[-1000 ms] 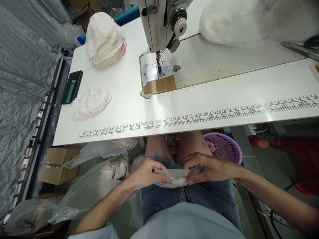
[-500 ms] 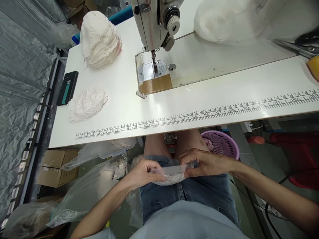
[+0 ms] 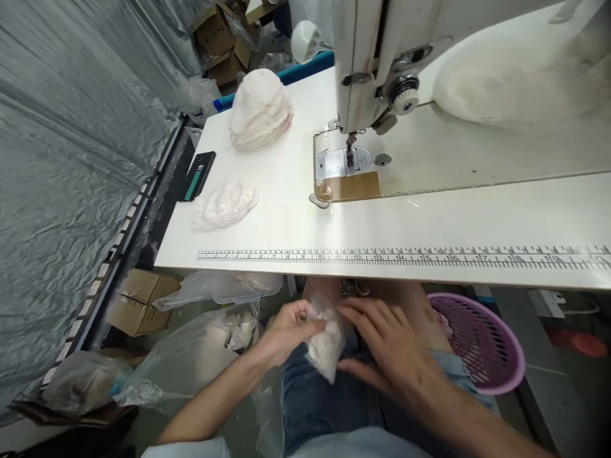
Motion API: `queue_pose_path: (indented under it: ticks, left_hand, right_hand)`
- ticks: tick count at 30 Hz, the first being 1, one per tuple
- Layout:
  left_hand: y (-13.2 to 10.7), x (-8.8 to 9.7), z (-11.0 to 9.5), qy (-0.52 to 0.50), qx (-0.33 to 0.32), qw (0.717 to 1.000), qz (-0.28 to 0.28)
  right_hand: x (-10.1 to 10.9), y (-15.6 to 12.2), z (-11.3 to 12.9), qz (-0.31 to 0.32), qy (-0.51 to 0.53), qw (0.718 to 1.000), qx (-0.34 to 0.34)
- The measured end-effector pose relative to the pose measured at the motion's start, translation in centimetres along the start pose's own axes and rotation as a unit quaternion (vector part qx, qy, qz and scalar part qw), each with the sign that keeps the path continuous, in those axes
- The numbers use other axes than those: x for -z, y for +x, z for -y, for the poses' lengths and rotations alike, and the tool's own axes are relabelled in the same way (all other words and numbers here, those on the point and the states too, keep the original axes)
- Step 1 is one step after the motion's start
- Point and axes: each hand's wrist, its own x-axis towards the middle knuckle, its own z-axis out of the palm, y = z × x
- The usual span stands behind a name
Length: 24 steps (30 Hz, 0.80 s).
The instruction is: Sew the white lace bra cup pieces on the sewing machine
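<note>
My left hand point(image 3: 290, 326) is closed on the top of a small clear plastic bag point(image 3: 326, 343) that holds a white lace piece and hangs over my lap. Right beside the bag is my right hand point(image 3: 382, 340), fingers stretched out and apart, its fingertips near the bag's top edge. Both hands are below the front edge of the white sewing table point(image 3: 429, 222). The sewing machine point(image 3: 377, 57) stands on the table, its needle over the metal plate point(image 3: 341, 162).
A stack of white lace pieces point(image 3: 260, 111), one flat lace piece point(image 3: 224, 207) and a black box point(image 3: 197, 176) lie on the table's left side. A purple basket point(image 3: 477, 343) sits at my right knee. Plastic bags point(image 3: 191, 356) and cardboard boxes point(image 3: 136, 305) sit at the left.
My view has swung left. My right hand let go of the bag and opened. The bag now hangs from my left hand instead of being stretched between both hands.
</note>
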Motion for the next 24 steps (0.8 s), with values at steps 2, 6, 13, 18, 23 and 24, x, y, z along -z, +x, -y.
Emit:
queue_pose_path:
  ticks: [2, 6, 13, 18, 23, 24]
  left_hand:
    - [0.5, -0.7, -0.1, -0.096, -0.005, 0.995, -0.015]
    - [0.6, -0.9, -0.4, -0.199, -0.006, 0.98, -0.018]
    - [-1.3, 2.6, 1.0, 0.147, -0.111, 0.982, -0.037]
    - [-1.2, 2.3, 0.6, 0.291, -0.18, 0.939, 0.045]
    - [-0.3, 1.5, 0.1, 0.24, -0.085, 0.955, 0.153]
    - [-0.2, 1.5, 0.1, 0.222, -0.084, 0.959, 0.153]
  right_hand:
    - [-1.4, 0.0, 1.9, -0.05, -0.038, 0.998, 0.03]
    - [-3.1, 1.3, 2.2, -0.102, -0.03, 0.994, 0.022]
    - [-0.6, 2.0, -1.8, 0.092, 0.323, 0.939, -0.07]
    - [0.3, 1.4, -2.0, 0.144, 0.467, 0.849, -0.2]
    - [1.4, 0.1, -2.7, 0.158, 0.493, 0.818, -0.25]
    - [1.4, -0.1, -2.9, 0.159, 0.498, 0.813, -0.255]
